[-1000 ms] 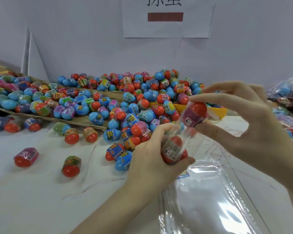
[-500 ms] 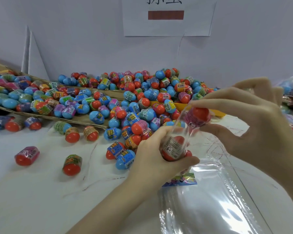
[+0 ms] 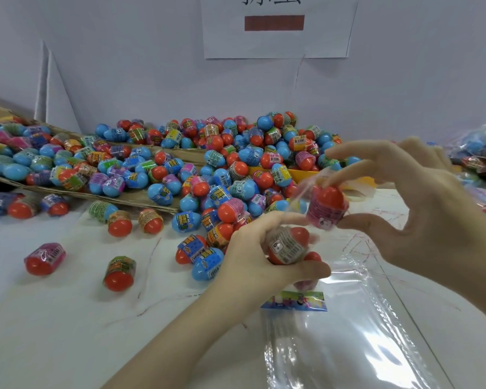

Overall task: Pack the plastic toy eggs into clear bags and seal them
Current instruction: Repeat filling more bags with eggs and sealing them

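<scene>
My left hand (image 3: 260, 252) grips a small clear bag (image 3: 288, 247) holding red toy eggs, fingers curled round its lower part. My right hand (image 3: 413, 211) pinches a red egg with a pink label (image 3: 327, 206) between thumb and forefinger at the bag's open top; the bag's film drapes over the egg. A large heap of blue and red toy eggs (image 3: 222, 169) lies just behind both hands. A stack of flat clear bags (image 3: 348, 341) with a colourful header card (image 3: 295, 301) lies below my hands.
Flattened cardboard (image 3: 141, 196) under the heap slopes in from the left. Loose eggs (image 3: 119, 272) lie scattered on the white table (image 3: 54, 318). Filled bags of eggs (image 3: 477, 153) pile at the right edge. A paper sign (image 3: 275, 26) hangs on the wall.
My right hand has kept the pink-labelled egg at the bag's mouth and lowered it slightly towards my left hand. The left hand has stayed where it was, gripping the bag.
</scene>
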`<state>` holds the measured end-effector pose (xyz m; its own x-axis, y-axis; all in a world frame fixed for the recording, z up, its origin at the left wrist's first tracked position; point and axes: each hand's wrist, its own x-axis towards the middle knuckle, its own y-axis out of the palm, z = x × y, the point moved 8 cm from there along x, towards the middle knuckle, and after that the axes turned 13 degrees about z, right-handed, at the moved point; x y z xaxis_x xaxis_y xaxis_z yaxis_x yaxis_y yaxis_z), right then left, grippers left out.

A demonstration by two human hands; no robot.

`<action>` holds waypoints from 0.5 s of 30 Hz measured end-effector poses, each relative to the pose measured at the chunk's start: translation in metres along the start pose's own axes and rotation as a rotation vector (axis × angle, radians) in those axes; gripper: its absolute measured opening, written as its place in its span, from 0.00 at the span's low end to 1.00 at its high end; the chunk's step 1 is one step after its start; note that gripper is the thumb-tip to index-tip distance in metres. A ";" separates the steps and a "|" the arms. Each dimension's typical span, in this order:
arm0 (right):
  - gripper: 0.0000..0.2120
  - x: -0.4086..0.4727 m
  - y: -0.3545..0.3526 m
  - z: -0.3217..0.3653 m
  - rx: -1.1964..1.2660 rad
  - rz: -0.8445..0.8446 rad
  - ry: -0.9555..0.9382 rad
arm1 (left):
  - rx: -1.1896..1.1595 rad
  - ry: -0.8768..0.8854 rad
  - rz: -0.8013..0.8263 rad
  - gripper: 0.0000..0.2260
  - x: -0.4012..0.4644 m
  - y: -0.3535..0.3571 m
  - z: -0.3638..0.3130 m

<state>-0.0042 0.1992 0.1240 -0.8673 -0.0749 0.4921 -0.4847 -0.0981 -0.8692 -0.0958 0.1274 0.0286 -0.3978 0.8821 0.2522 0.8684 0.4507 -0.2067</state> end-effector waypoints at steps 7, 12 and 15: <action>0.24 -0.004 0.006 -0.006 0.006 0.130 0.040 | -0.057 -0.023 0.054 0.20 0.001 0.002 0.001; 0.15 -0.004 0.013 -0.007 0.004 0.210 0.086 | -0.046 -0.021 0.070 0.18 0.001 0.002 0.001; 0.13 -0.003 0.020 -0.006 0.109 0.310 0.129 | -0.038 -0.033 0.083 0.16 0.001 0.004 0.000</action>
<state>-0.0120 0.2031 0.1045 -0.9818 0.0073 0.1896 -0.1874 -0.1966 -0.9624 -0.0926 0.1300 0.0277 -0.3331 0.9205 0.2041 0.9091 0.3710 -0.1895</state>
